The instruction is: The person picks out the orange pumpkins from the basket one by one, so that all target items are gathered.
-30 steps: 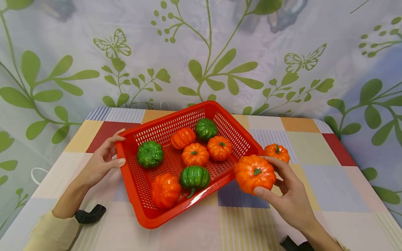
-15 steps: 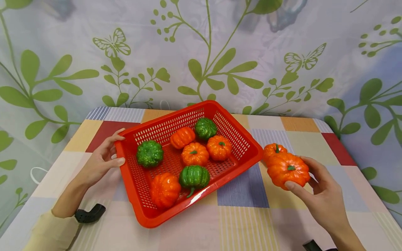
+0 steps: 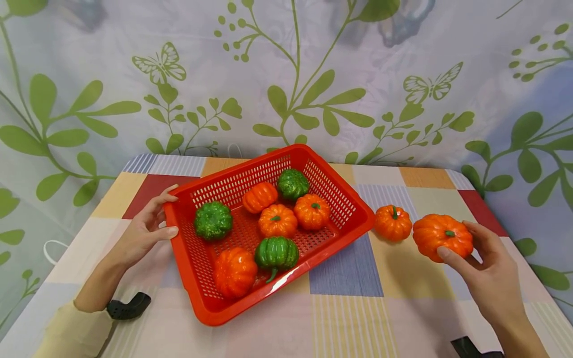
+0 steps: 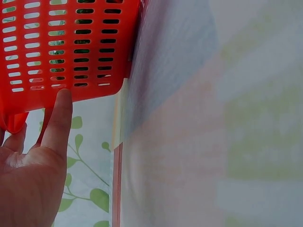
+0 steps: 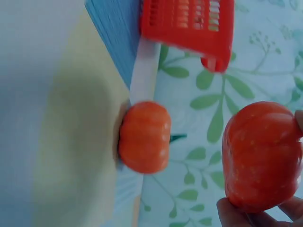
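Note:
My left hand [image 3: 142, 229] holds the left end of the red plastic basket [image 3: 224, 318], its thumb and fingers at the rim. In the left wrist view, one fingertip touches the slotted basket wall [image 4: 66, 71]. Inside the basket lie several small pumpkins, among them an orange one [image 3: 236, 272] and a dark green one [image 3: 277, 252]. Right of the basket, my right hand [image 3: 490, 271] grips another orange pumpkin [image 3: 440, 236] between thumb and fingers, raised above the table. A smaller orange pumpkin [image 3: 392, 223] stands on the tablecloth between that hand and the basket; it also shows in the right wrist view.
A checked, patchwork-coloured cloth [image 3: 349, 323] covers the table. Behind it hangs a pale curtain [image 3: 201, 59] printed with green leaves and butterflies. Black wrist straps [image 3: 129, 306] show near both forearms.
My right hand has carried the orange pumpkin rightward, from beside the basket's right corner past the smaller pumpkin on the table. My left hand and the basket stay in place.

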Tool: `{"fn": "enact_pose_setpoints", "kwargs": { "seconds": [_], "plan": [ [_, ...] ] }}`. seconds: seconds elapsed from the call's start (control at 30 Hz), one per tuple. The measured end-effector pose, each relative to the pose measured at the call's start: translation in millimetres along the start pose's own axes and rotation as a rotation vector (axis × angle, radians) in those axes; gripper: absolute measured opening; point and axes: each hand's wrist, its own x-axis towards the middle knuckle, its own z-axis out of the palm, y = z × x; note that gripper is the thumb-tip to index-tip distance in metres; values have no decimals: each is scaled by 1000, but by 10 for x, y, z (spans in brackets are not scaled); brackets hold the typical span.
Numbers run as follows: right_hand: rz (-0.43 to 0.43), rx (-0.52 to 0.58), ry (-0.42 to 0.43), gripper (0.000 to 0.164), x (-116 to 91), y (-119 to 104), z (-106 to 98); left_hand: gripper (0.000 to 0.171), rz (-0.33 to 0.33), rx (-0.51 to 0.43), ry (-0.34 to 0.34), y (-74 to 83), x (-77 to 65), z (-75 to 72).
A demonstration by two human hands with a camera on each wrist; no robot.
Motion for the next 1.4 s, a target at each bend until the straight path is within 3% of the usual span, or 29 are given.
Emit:
{"fn": "enact_pose_setpoints", "kwargs": {
  "seconds": [0.13, 0.4, 0.77, 0.97, 1.4],
  "plan": [
    [59, 94, 7, 58, 88, 117, -101, 54, -1, 1, -3, -11, -10, 4],
    [174, 121, 21, 59, 209, 317, -199, 54, 9, 1, -9, -14, -2, 0],
    [372, -226, 33, 70, 306, 494, -209, 54, 3, 8, -9, -29, -14, 6],
    [338, -296, -25, 68, 385, 608, -210, 54, 5, 7, -9, -31, -18, 7],
    [324, -225, -59, 70, 512, 783, -169, 54, 8, 6, -13, -17, 4, -8]
  ]
}}
